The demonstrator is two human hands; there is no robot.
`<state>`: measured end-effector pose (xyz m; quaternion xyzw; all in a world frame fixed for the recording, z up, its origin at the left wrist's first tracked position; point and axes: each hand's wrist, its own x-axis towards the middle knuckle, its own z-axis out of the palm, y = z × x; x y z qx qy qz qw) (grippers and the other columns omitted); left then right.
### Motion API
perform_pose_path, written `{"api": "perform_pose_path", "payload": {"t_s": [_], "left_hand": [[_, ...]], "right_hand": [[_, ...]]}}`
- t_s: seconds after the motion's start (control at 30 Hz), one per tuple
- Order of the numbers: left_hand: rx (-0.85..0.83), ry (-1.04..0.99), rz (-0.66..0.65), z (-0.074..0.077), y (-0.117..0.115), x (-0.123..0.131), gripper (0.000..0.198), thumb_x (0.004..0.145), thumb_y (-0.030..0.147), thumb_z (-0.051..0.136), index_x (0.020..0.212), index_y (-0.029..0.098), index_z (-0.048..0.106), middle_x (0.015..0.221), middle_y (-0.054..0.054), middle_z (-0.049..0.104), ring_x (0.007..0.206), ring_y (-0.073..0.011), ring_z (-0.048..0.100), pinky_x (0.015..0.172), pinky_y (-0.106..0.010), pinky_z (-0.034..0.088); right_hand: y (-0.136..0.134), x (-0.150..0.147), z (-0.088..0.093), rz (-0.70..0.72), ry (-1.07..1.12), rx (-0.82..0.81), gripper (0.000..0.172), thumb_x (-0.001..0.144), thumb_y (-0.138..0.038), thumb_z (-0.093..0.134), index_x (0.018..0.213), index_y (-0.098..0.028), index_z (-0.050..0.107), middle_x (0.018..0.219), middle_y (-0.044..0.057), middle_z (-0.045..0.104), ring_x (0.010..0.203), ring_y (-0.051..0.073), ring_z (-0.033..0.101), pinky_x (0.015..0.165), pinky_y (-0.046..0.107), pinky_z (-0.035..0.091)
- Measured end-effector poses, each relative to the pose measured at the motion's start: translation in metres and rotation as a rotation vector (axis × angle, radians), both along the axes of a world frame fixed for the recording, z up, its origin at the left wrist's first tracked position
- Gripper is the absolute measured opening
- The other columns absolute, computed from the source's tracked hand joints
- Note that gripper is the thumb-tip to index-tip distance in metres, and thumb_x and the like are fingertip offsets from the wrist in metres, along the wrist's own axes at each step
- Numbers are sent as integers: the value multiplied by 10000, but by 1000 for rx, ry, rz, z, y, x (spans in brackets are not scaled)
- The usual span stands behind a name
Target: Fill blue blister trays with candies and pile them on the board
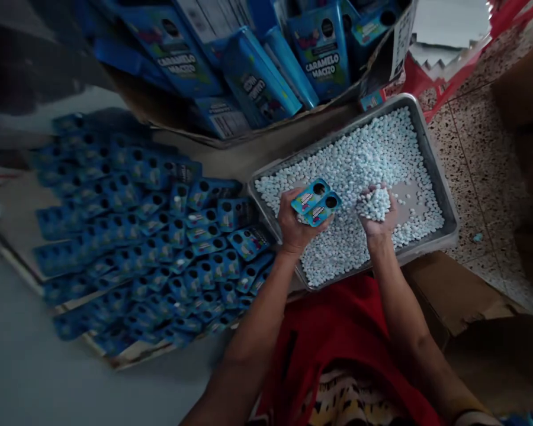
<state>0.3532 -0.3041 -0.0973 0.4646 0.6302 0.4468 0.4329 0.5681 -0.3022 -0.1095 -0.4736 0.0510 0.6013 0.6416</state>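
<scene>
My left hand [295, 228] is wrapped round two small blue boxes [316, 202], held side by side over the left part of a metal tray [444, 204]. Each box shows a round dark opening on its face. Small pale blue and white candies [333, 251] cover most of the tray. In my right hand [379, 222], cupped palm up over the tray's right part, lies a heap of these candies. A gap separates the heap from the boxes.
Many blue boxes [160, 236] stand in rows on the table at left. A cardboard carton [224, 142] of blue "Caramelo Macizo" packs lies beyond the tray. An open brown box [462, 290] is at lower right, near the speckled floor [475, 177].
</scene>
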Motion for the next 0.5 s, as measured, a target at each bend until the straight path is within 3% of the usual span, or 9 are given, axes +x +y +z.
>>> {"api": "perform_pose_path", "payload": {"t_s": [0.13, 0.27, 0.4, 0.5], "left_hand": [[-24, 3, -119, -9, -11, -2, 795, 506, 478, 1078, 1161, 207, 717, 1239, -64, 739, 1289, -324, 694, 1207, -462, 504], [-12, 52, -163, -2, -17, 5, 800, 480, 465, 1080, 1155, 224, 725, 1264, -89, 759, 1274, -340, 703, 1227, -482, 488], [-18, 121, -252, 13, -11, -1, 743, 485, 474, 1071, 1110, 243, 743, 1212, -94, 771, 1244, -364, 703, 1246, -499, 456], [-10, 117, -282, 19, -7, -5, 732, 509, 469, 1056, 1134, 237, 755, 1184, -108, 772, 1207, -372, 714, 1192, -488, 491]], "right_hand": [[0, -6, 42, 175, -137, 116, 330, 938, -582, 616, 926, -260, 688, 885, 46, 743, 918, 252, 735, 968, 538, 652], [6, -23, 76, 373, -410, 274, 479, 966, -689, 471, 920, -254, 665, 926, 86, 694, 1094, 314, 714, 1085, 621, 575], [11, -33, 88, 570, -672, 362, 624, 970, -760, 328, 1095, -246, 661, 1180, 133, 667, 1137, 326, 679, 1050, 612, 569], [15, -40, 94, 626, -797, 388, 657, 979, -754, 289, 1138, -228, 650, 1276, 148, 634, 1135, 313, 670, 1039, 572, 570]]}}
